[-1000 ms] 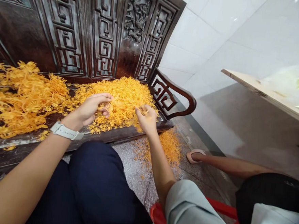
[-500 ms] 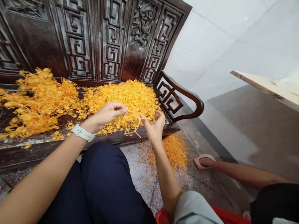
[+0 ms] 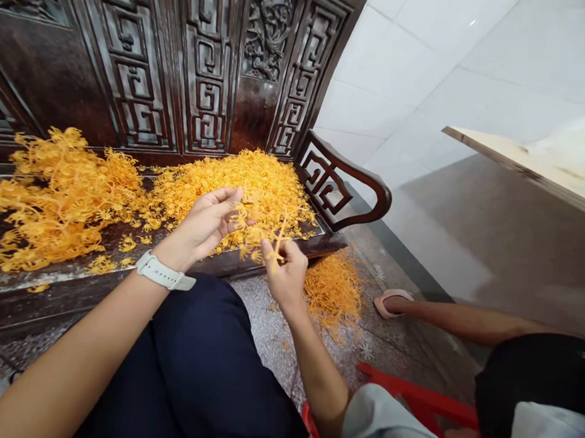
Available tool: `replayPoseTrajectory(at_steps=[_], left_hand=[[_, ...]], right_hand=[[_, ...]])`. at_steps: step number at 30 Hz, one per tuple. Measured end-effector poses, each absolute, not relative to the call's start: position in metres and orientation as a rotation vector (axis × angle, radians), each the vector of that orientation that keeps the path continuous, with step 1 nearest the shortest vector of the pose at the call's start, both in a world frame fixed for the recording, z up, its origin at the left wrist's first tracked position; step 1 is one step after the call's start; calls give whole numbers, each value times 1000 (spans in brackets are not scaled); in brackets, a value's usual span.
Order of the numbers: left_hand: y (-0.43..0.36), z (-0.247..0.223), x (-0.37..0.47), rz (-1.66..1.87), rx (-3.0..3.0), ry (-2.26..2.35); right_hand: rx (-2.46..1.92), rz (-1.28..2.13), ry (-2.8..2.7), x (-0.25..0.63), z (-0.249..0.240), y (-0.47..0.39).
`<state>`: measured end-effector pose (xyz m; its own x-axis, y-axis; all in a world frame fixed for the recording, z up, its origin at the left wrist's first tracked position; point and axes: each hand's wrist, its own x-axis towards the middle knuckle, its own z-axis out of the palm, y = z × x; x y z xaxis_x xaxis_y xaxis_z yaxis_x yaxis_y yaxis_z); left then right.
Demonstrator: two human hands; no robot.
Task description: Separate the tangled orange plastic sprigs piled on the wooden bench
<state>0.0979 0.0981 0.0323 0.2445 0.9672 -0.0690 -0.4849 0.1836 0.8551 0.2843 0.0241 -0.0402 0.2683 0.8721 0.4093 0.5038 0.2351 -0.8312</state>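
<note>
My left hand [image 3: 209, 223], with a pale watch strap [image 3: 163, 271] on its wrist, has its fingers bent around small yellow plastic pieces [image 3: 244, 210]; the fingertips are partly covered. My right hand [image 3: 287, 272] pinches a thin, branched yellow plastic stem [image 3: 281, 235] between thumb and fingers, just right of the left hand. Behind both hands, a heap of small spidery yellow pieces [image 3: 215, 173] lies on the dark wooden bench [image 3: 133, 264]. Left of it is a looser heap of longer, still-branched yellow pieces [image 3: 68, 197].
Bare orange stems [image 3: 335, 292] are piled on the floor below the bench's curved armrest [image 3: 381, 198]. A wooden board [image 3: 521, 161] juts in at the right. Another person's leg [image 3: 455, 322] and a red plastic stool [image 3: 420, 395] are at lower right.
My right hand has moved left and down, and the stem now points upward in its pinch. My left hand has turned, its fingers now curled by loose pieces. The view has shifted slightly.
</note>
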Motion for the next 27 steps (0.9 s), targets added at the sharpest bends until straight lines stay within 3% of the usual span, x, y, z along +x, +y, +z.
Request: replayPoseTrajectory(at_steps=[5,8,13,19,23,27], left_hand=[[97,37,98,1282,793,675],[95,38,99,1358,898,715],[92,46,91,1374,906,746],[91,49,81,1158,1182,808],[87,40,87,1060,1658,875],[82,36,95,1229,2101,1034]], right_hand=[[-946,1100,-1395,248,-22,9],[-790,1288,-1156,233,-14,14],[-707,1274,-943,230,-5,29],[-761,1253,-782,232,4,48],[-807,1283,-730,226,13,53],[-840,1196,-809,211,10,59]])
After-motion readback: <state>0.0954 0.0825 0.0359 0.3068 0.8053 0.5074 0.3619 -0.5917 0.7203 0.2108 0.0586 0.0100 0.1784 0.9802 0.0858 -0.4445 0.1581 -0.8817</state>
